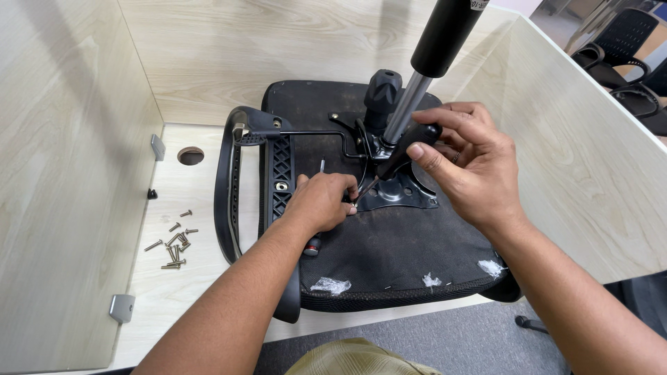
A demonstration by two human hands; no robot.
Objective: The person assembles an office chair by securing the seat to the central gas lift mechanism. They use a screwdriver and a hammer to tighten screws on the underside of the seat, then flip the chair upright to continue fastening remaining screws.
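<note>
Partly hidden screw under left hand

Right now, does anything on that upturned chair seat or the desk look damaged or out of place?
Yes. The seat's fabric is torn along its near edge: white tufts poke through in three spots. Loose screws lie scattered on the desk left of the armrest. The left hand and right hand work a screwdriver at the metal plate.
</note>
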